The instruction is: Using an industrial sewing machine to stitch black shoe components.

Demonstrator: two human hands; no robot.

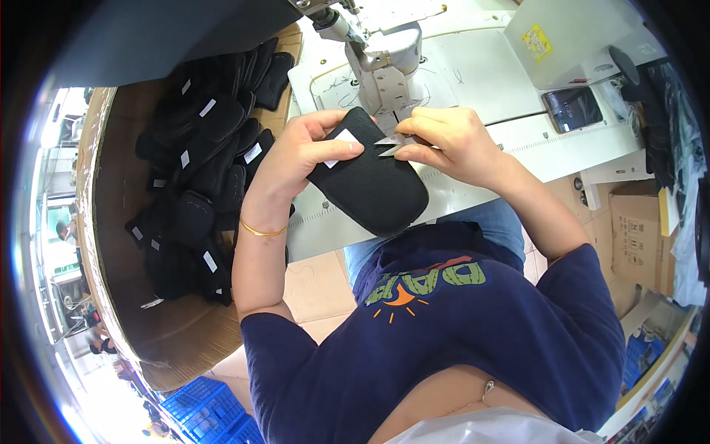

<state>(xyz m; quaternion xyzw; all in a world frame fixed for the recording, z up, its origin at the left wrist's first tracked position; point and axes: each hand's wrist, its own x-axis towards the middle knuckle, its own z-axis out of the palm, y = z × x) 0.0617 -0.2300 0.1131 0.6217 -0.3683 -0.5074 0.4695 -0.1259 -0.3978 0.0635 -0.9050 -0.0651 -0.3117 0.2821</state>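
While its long axis is slanted from far left to near right, the black padded piece (pixel 381 189) is held above the front edge of the white table (pixel 318 229), its narrower end pointed toward the sewing machine (pixel 384 70). It is pinched near a white label (pixel 331 163) by the left hand (pixel 299 152); small metal snips (pixel 387 140) are grasped by the right hand (pixel 451 144), their blades parted over the fabric. At left, similar black pieces (pixel 200 166) are heaped in a cardboard box (pixel 185 351).

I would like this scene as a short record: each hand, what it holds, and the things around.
Left hand: grips black padded piece, thumb at its white label
Right hand: holds thread snips, blades apart, pointing toward the piece
Beyond hands: sewing machine
Person's left: cardboard box with similar black pieces
Person's right: smartphone on white machine table
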